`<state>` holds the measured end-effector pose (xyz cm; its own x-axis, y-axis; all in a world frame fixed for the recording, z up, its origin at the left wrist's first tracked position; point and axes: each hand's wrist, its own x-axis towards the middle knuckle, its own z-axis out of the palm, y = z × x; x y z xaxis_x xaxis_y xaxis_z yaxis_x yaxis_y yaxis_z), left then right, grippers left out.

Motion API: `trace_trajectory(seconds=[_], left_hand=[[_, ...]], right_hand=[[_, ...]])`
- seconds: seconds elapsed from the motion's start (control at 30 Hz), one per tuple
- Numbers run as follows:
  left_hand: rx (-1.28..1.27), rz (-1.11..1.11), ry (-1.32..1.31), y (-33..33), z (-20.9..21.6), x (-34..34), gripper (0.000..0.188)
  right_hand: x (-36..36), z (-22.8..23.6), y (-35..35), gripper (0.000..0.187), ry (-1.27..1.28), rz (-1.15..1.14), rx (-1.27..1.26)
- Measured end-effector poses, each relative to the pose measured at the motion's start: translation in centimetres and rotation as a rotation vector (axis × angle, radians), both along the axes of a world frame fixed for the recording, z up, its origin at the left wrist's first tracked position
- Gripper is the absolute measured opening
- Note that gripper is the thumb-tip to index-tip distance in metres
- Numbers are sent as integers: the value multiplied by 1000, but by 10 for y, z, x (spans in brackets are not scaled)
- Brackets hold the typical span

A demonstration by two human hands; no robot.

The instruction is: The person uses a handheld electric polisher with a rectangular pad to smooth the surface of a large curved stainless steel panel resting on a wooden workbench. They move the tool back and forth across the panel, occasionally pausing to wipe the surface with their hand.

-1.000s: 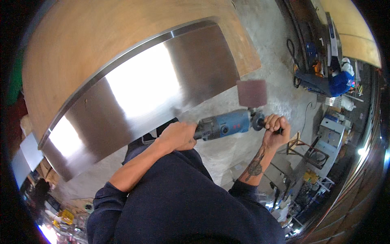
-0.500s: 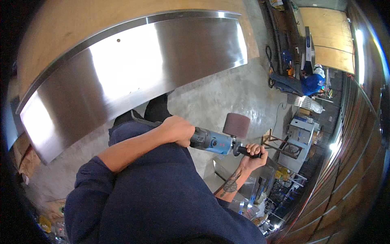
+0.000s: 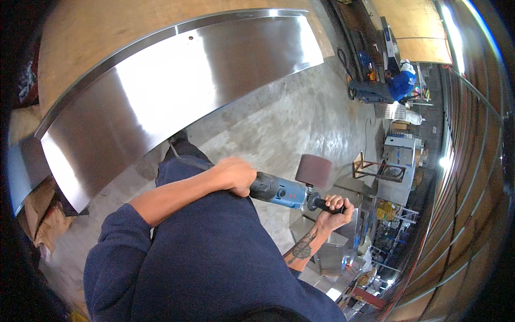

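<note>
Both hands hold a blue and black power sander [image 3: 287,192] in front of my body, clear of the sheet. My left hand [image 3: 236,175] is closed round its dark rear end, where a cable trails off. My right hand [image 3: 335,208] wraps round the black side handle [image 3: 322,204] at the front. A brown abrasive drum [image 3: 313,170] sticks out from the sander's head; whether it spins I cannot tell. Beyond my feet lies a long, curved, shiny metal sheet [image 3: 252,56] with a raised rim and a small hole [image 3: 191,38] near its far edge.
The sheet rests on a wooden board [image 3: 70,59]. Grey concrete floor [image 3: 279,118] spreads to the right of it. A wooden-framed stool [image 3: 378,169] and grey cabinets [image 3: 397,182] stand at the right. Farther off, a person in blue [image 3: 401,83] is by a workbench. Brown paper [image 3: 51,225] lies at the left.
My view has turned, so the sheet and the co-worker appear shifted in the picture. Both hands keep their grip on the sander, which has hardly moved relative to my body.
</note>
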<state>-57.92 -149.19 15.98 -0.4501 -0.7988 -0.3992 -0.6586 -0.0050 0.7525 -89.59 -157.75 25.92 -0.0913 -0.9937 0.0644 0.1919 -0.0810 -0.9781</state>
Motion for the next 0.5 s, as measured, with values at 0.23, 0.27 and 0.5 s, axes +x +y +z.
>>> trace_trajectory(seconds=[0.23, 0.27, 0.5], left_hand=[[-41, 26, -25, 126, -39, -26, 33], [-19, 19, -26, 147, -44, -30, 33], [128, 14, 1, 236, -41, -34, 34]], right_hand=[[-27, -49, 124, 39, -14, -62, 0], [-27, -53, 142, 40, -25, -67, 17], [-29, -51, 212, 35, 20, -8, 146]])
